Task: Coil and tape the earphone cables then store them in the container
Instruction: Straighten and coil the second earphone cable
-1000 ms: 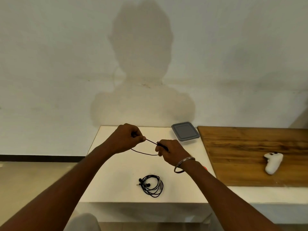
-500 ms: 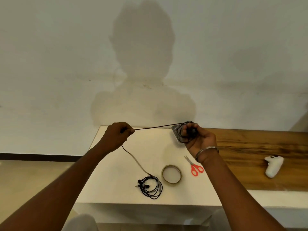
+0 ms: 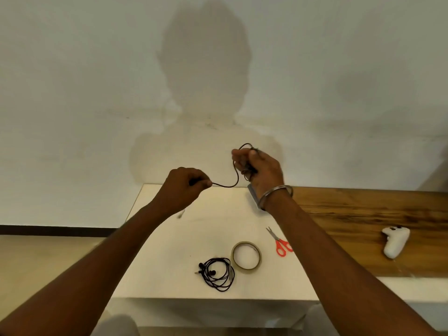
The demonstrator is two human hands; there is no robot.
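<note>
A black earphone cable (image 3: 233,183) hangs between both hands above the white table (image 3: 169,238). My right hand (image 3: 260,169) is raised and grips loops of it wound round the fingers. My left hand (image 3: 185,187) pinches the cable's free end, and a short slack curve sags between the hands. A second black earphone (image 3: 218,274) lies coiled near the table's front edge. A roll of tape (image 3: 246,256) lies beside that coil. The grey container (image 3: 253,196) is mostly hidden behind my right wrist.
Red-handled scissors (image 3: 278,242) lie to the right of the tape, partly under my right forearm. A white game controller (image 3: 395,241) rests on the wooden board (image 3: 363,214) at the right. A plain wall stands behind the table.
The stretched cable has shortened to a small slack curve. My right hand rose and moved left with more loops on it; my left hand moved right, closer to it.
</note>
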